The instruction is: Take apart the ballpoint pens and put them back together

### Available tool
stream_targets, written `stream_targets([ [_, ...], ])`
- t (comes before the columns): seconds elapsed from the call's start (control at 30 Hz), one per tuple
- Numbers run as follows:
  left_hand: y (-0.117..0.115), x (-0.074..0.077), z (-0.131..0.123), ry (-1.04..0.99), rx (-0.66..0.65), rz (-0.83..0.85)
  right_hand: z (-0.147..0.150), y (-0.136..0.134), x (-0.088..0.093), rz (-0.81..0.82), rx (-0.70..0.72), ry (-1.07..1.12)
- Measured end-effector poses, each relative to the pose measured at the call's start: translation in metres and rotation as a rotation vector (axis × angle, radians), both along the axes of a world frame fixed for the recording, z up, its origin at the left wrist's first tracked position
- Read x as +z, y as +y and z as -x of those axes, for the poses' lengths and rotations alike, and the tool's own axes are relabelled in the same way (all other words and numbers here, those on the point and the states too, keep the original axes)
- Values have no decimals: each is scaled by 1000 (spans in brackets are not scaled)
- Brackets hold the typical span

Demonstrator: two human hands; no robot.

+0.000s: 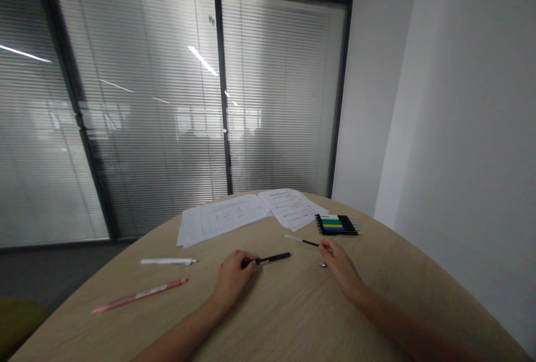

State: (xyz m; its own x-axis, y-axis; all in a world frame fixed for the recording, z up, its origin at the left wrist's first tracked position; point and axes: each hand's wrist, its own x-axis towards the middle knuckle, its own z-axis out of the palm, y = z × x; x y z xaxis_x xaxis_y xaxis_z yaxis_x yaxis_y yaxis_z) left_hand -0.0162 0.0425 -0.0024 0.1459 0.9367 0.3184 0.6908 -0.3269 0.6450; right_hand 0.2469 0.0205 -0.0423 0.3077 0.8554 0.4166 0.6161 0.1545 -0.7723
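On the wooden table, a black pen is pinched by the left hand, and a thin black-and-white pen is clamped by the right hand. A small metal piece is lying just beside the right hand, and papers are placed beyond.

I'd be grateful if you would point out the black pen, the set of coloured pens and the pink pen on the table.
Black pen point(274, 258): head view, on the barrel.
Set of coloured pens point(336, 224): head view, on the middle of the row.
Pink pen point(140, 296): head view, on the middle of the barrel.
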Motion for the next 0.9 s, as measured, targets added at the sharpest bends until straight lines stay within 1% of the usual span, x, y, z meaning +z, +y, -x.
stream_targets([
  [0.13,-5,2,-2,120,20,-2,0,2,-1,-25,27,-17],
  [0.27,-7,2,-2,193,31,-4,1,2,-1,-36,49,-30],
  [0.5,-6,1,-2,229,22,-3,6,-2,7,-38,75,-37],
  [0.6,-6,2,-2,216,-5,-68,10,-8,13,-56,85,-62],
  [0.7,-9,2,-3,222,-96,-213,14,-17,19,-123,171,-145],
  [0.8,-17,4,-5,284,-263,-366,19,-26,21,-278,285,-242],
  [0.9,-29,6,-8,361,-414,-472,22,-36,21,-412,331,-304],
])
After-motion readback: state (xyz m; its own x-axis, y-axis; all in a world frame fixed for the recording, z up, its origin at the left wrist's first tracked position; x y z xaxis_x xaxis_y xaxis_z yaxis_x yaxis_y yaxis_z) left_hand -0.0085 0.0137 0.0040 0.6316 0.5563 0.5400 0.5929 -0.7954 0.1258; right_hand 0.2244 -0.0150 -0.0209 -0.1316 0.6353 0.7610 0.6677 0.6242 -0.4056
